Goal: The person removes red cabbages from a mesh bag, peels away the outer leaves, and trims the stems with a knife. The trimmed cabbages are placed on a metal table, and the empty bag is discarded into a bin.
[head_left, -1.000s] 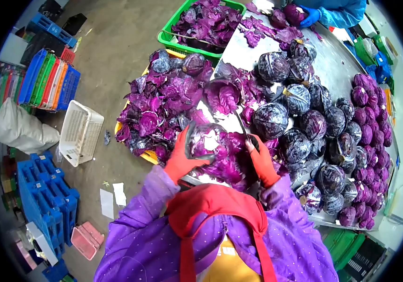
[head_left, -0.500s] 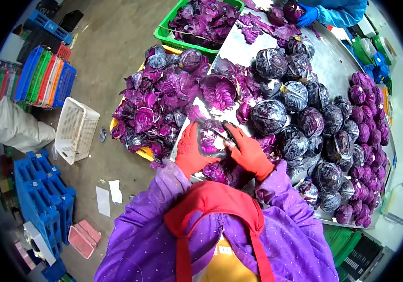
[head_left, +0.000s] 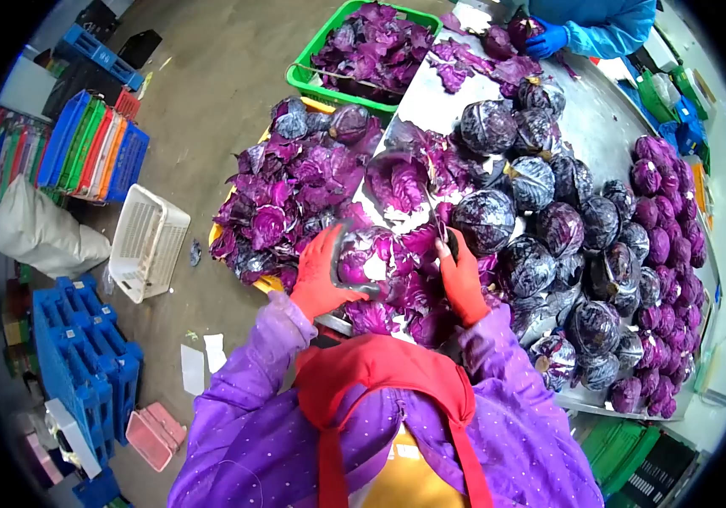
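Note:
In a red glove with dark fingertips, my left hand (head_left: 326,273) is closed around the left side of a red cabbage (head_left: 365,259) with pale cut patches. My right hand (head_left: 462,278), gloved the same way, is to the right of that cabbage and apart from it. It grips a knife (head_left: 433,209), whose thin blade points up and away from me; the handle is mostly hidden in the fingers. Loose purple cabbage leaves (head_left: 418,292) lie between and below the hands on the metal table (head_left: 431,100). Several dark, untrimmed cabbages (head_left: 483,212) sit just right of the knife.
A yellow crate (head_left: 221,222) heaped with leaves stands left of the table, a green crate (head_left: 302,78) of leaves beyond it. Smaller trimmed cabbages (head_left: 663,245) line the right side. Across the table, a co-worker's blue-gloved hand (head_left: 549,39) holds a cabbage. A white basket (head_left: 150,241) is on the floor.
My right hand has drawn away from the cabbage to the right, and the knife now points up and away. My left hand has shifted slightly left with the cabbage.

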Demonstrator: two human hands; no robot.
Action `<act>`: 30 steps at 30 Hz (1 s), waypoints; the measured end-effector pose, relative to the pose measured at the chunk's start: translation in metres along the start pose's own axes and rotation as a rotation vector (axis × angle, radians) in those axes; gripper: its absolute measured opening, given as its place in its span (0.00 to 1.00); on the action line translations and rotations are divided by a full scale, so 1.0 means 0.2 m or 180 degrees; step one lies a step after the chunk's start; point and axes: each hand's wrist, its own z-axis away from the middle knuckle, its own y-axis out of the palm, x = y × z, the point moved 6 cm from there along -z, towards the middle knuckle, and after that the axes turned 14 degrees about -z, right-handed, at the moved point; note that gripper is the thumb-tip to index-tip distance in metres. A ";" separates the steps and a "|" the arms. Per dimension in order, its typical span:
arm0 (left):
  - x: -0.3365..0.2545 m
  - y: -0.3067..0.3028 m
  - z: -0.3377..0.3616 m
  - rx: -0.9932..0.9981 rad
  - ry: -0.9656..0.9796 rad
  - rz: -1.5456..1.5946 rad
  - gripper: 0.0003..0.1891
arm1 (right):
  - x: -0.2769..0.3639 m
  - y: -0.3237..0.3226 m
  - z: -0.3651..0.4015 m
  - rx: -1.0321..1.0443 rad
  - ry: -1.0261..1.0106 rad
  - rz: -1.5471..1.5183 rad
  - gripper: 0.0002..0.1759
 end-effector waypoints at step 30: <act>-0.31 0.16 -0.07 -0.0015 -0.0394 -0.0190 0.59 | 0.09 0.07 -0.07 0.1086 -0.1082 0.0861 0.33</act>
